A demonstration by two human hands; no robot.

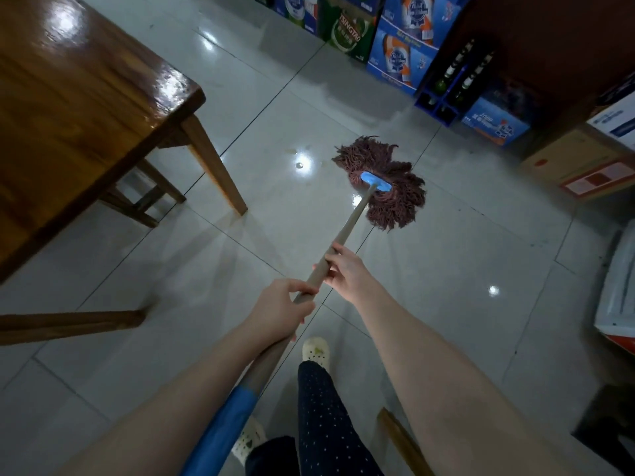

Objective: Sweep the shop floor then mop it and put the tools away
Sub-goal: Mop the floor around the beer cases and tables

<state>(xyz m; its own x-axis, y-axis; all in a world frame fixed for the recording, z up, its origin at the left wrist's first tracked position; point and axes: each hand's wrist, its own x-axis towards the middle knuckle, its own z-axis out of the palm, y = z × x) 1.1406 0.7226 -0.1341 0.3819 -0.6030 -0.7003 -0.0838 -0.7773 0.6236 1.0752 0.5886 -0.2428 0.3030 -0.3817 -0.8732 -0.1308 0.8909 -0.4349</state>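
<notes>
Head view: the person looks down along a mop whose handle [350,221] runs from the bottom edge of the picture up and to the right. Both hands hold it. The left hand [278,310] grips the shaft nearer the body, fingers curled over the top. The right hand [343,269] grips it just beyond, thumb and fingers wrapped round from the right side, and the two hands nearly touch. Below the left forearm the handle carries a blue sleeve [223,427].

The mop head [395,204] – a spread of brown-red strings under a blue clamp [376,182] – lies flat on the pale tiled floor [464,269], near the middle of the picture. The tiles shine with lamp reflections, and a darker wet-looking patch [360,101] lies beyond the mop.

At the left stands a glossy wooden counter [68,97], with a stool [144,197] partly beneath it. Along the far side sit stacked beer cartons, green [347,25] and blue [395,60] – then a blue crate of bottles [446,87] and a brown cardboard box [577,166] to the right.

At the bottom a dark dotted trouser leg [319,407] ends in a pale slipper [316,350] on the tiles.
</notes>
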